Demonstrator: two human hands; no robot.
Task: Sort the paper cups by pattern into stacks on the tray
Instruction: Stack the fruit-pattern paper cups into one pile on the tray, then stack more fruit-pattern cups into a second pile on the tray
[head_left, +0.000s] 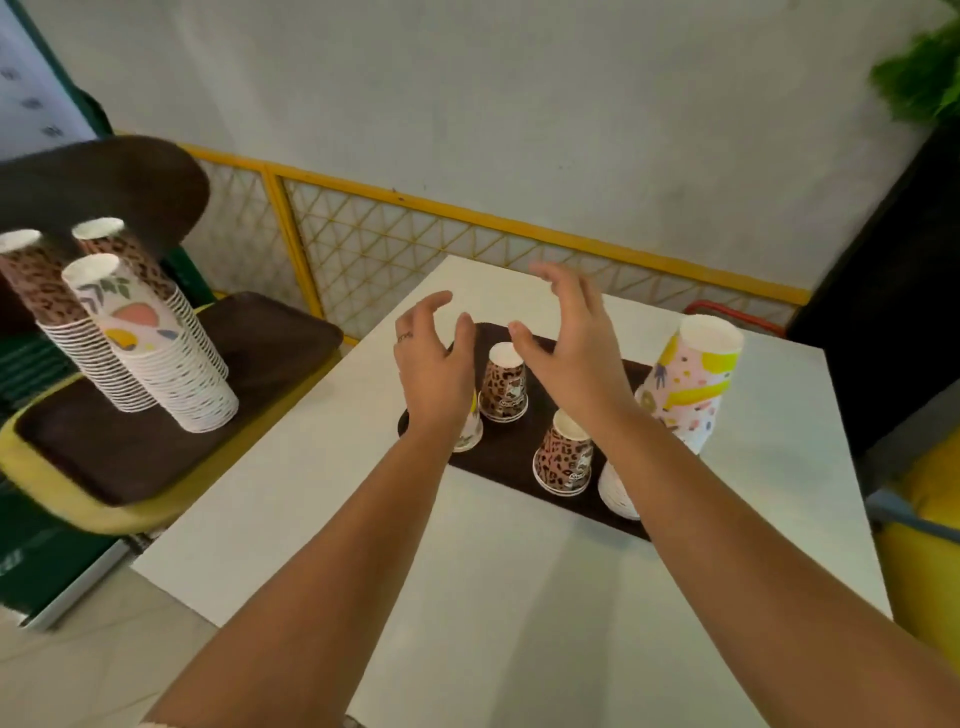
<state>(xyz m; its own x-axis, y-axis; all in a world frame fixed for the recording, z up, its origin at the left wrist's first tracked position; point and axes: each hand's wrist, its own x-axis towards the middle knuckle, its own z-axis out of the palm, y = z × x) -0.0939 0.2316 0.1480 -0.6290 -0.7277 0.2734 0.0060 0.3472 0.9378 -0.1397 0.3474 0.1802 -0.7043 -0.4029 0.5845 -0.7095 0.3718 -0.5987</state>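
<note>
Tall stacks of upturned leopard-print and floral paper cups are standing on a side chair. Left hand and right hand are hovering, fingers spread, holding nothing, above leopard-print cups on the dark brown rectangular tray.

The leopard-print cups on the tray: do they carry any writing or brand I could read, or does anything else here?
Near leopard-print cup: small white mark low on its side, too blurred to read.
Far leopard-print cup: similar white mark, too blurred to read.
No other readable text anywhere.

Two trays, seven cup stacks (some hidden), two hands.
</note>
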